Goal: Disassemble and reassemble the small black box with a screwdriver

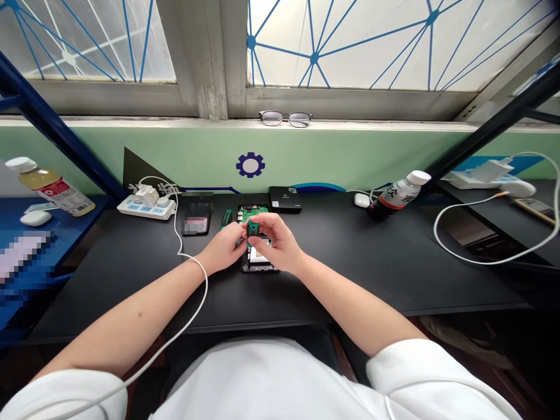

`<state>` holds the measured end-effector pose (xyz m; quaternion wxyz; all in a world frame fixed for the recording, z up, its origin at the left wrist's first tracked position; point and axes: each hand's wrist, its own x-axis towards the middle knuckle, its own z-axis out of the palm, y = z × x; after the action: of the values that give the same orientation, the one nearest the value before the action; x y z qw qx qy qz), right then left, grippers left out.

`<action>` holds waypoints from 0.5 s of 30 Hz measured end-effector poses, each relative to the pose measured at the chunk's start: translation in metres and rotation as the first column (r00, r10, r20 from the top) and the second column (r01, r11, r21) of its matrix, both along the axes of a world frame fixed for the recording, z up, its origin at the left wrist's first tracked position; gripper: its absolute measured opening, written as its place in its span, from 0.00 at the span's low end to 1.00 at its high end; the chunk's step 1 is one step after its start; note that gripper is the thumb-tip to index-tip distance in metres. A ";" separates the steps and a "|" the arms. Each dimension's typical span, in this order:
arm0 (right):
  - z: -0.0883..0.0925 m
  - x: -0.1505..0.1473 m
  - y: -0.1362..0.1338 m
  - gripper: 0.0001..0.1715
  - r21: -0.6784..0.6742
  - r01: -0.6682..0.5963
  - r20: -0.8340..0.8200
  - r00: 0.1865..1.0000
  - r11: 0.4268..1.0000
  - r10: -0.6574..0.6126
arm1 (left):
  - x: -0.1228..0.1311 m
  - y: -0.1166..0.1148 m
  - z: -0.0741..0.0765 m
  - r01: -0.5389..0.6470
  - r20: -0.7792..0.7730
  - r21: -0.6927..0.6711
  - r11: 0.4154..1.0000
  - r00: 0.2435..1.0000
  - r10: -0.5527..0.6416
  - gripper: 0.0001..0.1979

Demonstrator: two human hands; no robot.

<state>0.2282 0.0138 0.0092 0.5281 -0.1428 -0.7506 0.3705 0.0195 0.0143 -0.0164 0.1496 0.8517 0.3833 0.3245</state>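
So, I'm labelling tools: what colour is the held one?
The held tool is green and black, seen in head view.

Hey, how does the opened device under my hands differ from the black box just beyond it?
The opened device has a green circuit board exposed, while the black box looks closed. The device lies lengthwise away from you; the box lies crosswise. Your right hand partly covers the device but not the box. Both rest on the black desk.
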 end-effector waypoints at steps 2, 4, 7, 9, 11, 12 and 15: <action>-0.002 -0.001 0.001 0.20 0.048 0.018 0.006 1.000 0.999 -0.018 | -0.001 -0.001 0.000 0.017 -0.003 -0.017 1.000 1.000 -0.017 0.07; -0.003 -0.002 0.001 0.21 0.072 0.047 0.021 0.999 0.996 -0.049 | -0.001 -0.001 0.000 0.029 -0.002 -0.031 0.999 1.000 -0.029 0.07; -0.002 -0.002 0.002 0.22 0.059 0.073 0.038 0.996 0.996 -0.076 | -0.001 -0.002 0.003 0.026 0.004 -0.048 0.999 1.000 -0.026 0.06; 0.003 0.002 0.003 0.23 0.026 0.083 0.018 0.996 0.996 -0.084 | 0.000 -0.003 0.004 0.027 0.011 -0.054 0.998 1.000 -0.026 0.06; 0.011 0.009 0.005 0.24 -0.016 0.119 -0.030 0.992 0.993 -0.119 | 0.002 -0.004 0.006 0.044 0.026 -0.060 0.997 0.999 -0.043 0.06; 0.014 0.014 0.007 0.25 -0.033 0.150 -0.063 0.986 0.988 -0.152 | 0.003 -0.005 0.007 0.056 0.036 -0.063 0.996 0.998 -0.054 0.06; 0.020 0.027 0.010 0.27 -0.073 0.221 -0.148 0.962 0.973 -0.229 | 0.006 -0.010 0.011 0.073 0.047 -0.079 0.994 0.996 -0.070 0.08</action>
<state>0.2548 0.0240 0.0288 0.6194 -0.2126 -0.6754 0.3389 0.0258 0.0043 -0.0057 0.2036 0.8508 0.3619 0.3220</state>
